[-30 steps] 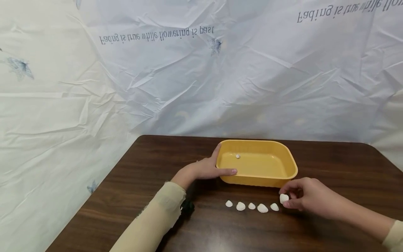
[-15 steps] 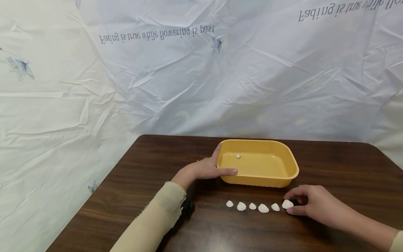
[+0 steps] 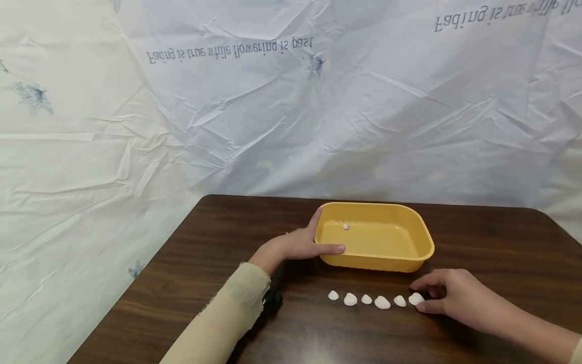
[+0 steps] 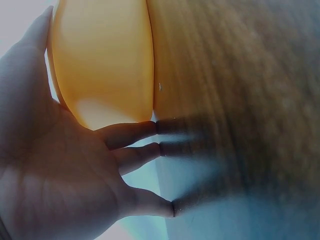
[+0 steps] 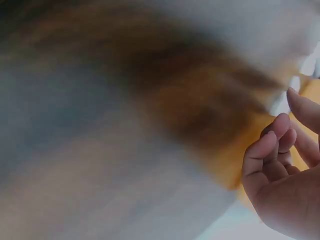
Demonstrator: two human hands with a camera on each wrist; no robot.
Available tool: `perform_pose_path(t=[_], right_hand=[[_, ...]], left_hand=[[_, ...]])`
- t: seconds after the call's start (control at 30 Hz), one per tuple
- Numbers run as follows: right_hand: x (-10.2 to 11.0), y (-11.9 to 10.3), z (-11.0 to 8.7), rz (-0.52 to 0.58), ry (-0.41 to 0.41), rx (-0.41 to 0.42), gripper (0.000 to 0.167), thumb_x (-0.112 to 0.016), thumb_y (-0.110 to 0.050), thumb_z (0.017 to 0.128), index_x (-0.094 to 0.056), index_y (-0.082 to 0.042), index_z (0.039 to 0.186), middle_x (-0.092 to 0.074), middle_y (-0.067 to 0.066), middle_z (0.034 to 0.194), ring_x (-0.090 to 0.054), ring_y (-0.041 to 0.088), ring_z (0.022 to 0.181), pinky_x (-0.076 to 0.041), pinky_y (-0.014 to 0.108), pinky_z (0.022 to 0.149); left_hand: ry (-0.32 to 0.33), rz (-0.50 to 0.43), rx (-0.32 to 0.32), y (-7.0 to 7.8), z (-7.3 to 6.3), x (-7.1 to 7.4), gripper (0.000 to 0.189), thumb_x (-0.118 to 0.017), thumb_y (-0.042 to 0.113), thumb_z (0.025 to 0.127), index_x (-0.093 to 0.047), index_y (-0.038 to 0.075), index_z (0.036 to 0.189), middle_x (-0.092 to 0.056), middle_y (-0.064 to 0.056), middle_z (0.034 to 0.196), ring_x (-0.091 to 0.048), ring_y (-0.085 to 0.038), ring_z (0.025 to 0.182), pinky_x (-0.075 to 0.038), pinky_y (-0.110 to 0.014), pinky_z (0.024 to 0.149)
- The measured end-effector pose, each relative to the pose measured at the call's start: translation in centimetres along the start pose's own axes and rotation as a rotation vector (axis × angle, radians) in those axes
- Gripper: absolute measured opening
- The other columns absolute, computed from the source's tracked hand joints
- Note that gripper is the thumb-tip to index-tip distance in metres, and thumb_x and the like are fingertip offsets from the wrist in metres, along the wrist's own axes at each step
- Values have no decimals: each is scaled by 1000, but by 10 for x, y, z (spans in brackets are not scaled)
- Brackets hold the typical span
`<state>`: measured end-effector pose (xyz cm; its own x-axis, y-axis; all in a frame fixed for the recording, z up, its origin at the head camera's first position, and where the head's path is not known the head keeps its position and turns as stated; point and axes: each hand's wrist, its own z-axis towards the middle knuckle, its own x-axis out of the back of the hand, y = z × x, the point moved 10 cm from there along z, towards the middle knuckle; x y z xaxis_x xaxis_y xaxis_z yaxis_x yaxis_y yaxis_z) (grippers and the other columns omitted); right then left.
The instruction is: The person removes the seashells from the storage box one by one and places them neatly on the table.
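On the dark tabletop lies a row of several white seashells (image 3: 382, 302). My right hand (image 3: 468, 301) is at the right end of that row, where its thumb and index finger pinch the last seashell (image 3: 416, 299) at table level. In the right wrist view, the other fingers (image 5: 260, 150) curl toward the palm. My left hand (image 3: 295, 244) rests against the left end of a yellow tub (image 3: 377, 262), its thumb lying over the near rim. Straight, spread fingers (image 4: 135, 134) show in the left wrist view. One small shell (image 3: 346, 226) sits inside the tub, toward its left side.
The brown wooden table (image 3: 495, 247) has rounded far corners. A pale printed sheet (image 3: 254, 111) hangs behind it and along the left. Under my left forearm is a small black object (image 3: 272, 299), mostly covered by the sleeve.
My right hand has moved slightly right and down with the seashell, which has come down to the table at the row's right end. The left hand stays on the tub.
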<state>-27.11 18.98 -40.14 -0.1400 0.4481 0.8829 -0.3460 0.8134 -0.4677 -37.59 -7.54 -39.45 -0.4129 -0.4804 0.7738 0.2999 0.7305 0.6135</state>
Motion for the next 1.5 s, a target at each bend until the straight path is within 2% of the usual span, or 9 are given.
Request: perform_pose_path(t=[0.2,0.3,0.43,0.57,0.7,0.93,1.07,1.27,1.5], right_hand=[[36,-58,19,-24,60,131,25,-90,-29,85,-81,-19,106,-51,-12,75,-46,-3,67,-40,23,60],[53,-83,41,12,20,112,28,-88,-29,88,-80,-15,111,-53,-8,75,-52,4,66,-44,27,58],[57,-96,72,99,-96,38,37,-83,-27,94,-76,-6,123,-57,0,76,-59,17,66,-47,33,58],[47,-92,102,136,-162,-15,45,-81,-26,96,-71,-1,132,-61,6,79,-60,20,69,-50,37,63],[29,-75,127,153,-197,-92,53,-77,-27,99,-63,-1,143,-66,9,80,-62,19,69,-54,38,70],[-2,-53,156,170,-201,-159,62,-77,-27,100,-55,1,151,-61,2,65,-61,15,63,-55,32,67],[-7,-47,169,152,-176,-154,60,-78,-25,99,-57,2,148,-59,2,61,-58,14,57,-52,29,61],[-10,-46,179,167,-169,-153,46,-78,-21,98,-65,3,136,-66,5,72,-62,14,62,-56,30,62],[-11,-47,186,172,-161,-156,29,-78,-17,98,-70,1,119,-67,6,74,-63,14,63,-56,30,61]], left_hand=[[-9,10,12,0,-1,-2,125,-69,75,88,16,36,170,-68,-13,122,-65,-21,110,-49,-42,101],[-4,13,22,-2,-1,-2,125,-68,77,87,17,38,169,-68,-15,126,-66,-23,114,-50,-43,103],[-7,19,42,-4,0,-2,126,-66,83,85,20,42,168,-61,-20,148,-65,-26,127,-50,-45,108],[-17,11,34,-3,1,-2,126,-66,82,86,20,43,167,-60,-18,150,-65,-24,123,-50,-44,106],[-23,16,22,-1,1,-2,125,-66,81,87,21,42,167,-61,-18,147,-66,-22,116,-52,-42,101],[-9,27,31,-3,0,0,125,-66,80,87,22,43,167,-59,-21,151,-66,-24,119,-52,-42,103],[-6,39,30,-3,1,0,125,-66,81,86,22,43,167,-56,-21,154,-64,-25,126,-50,-43,108],[-15,39,23,-5,2,-2,124,-64,82,87,23,43,166,-54,-22,157,-61,-28,136,-49,-45,111],[-13,43,22,-4,1,0,123,-64,81,88,22,42,167,-58,-22,153,-64,-27,130,-51,-43,107]])
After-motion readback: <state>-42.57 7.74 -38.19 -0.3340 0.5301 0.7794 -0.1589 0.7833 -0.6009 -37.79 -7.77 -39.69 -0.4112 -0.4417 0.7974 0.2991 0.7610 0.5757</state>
